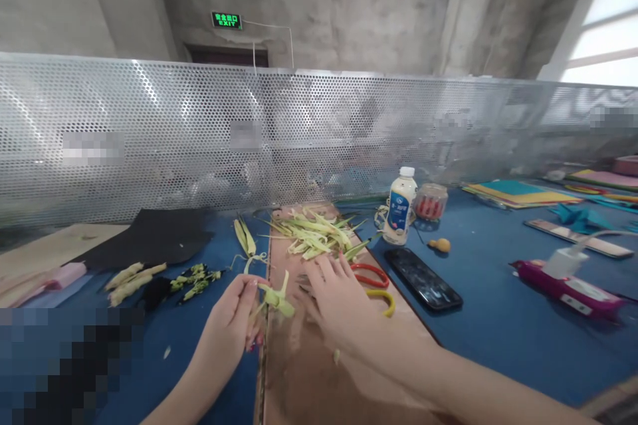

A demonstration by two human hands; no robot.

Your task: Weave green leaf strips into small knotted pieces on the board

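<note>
My left hand (233, 320) pinches a small folded piece of pale green leaf strip (278, 300) at the left edge of a brown cardboard sheet (309, 372). My right hand (333, 299) lies over the cardboard with its fingers spread, reaching toward a pile of green and yellow leaf strips (314, 234). Its fingertips are near the handles of red scissors (373, 275) and yellow scissors (383, 300). A loose tied strip (245, 240) lies left of the pile.
A black phone (423, 277), a white drink bottle (400, 207) and a small jar (430, 202) stand right of the cardboard on the blue table (498, 319). Woven leaf pieces (164, 279) lie left. Coloured paper (518, 192), a purple device (568, 285); perforated metal screen (199, 133) behind.
</note>
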